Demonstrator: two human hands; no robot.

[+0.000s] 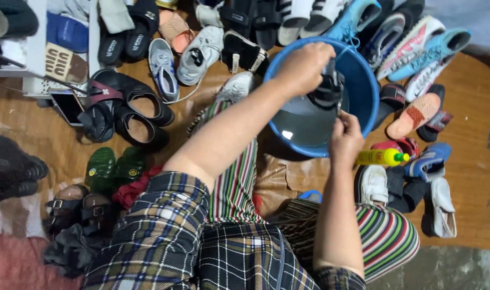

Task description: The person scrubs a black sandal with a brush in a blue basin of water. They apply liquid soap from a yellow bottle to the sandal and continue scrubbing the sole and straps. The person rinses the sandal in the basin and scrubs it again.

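Head view looks down on a blue basin (363, 91) of water, where both hands work a dark sandal (328, 91) over the water. Above the basin's middle, the left hand (304, 67) is curled tight around the sandal's top; at the near rim, the right hand (346, 140) pinches its lower edge. Wet straps look slippery, so the sandal could slide free and splash water over the rim onto the white sneaker (374, 185) and the wooden floor (470, 177). Just right of the basin, the yellow bottle (382, 157) lies where an elbow could roll it.
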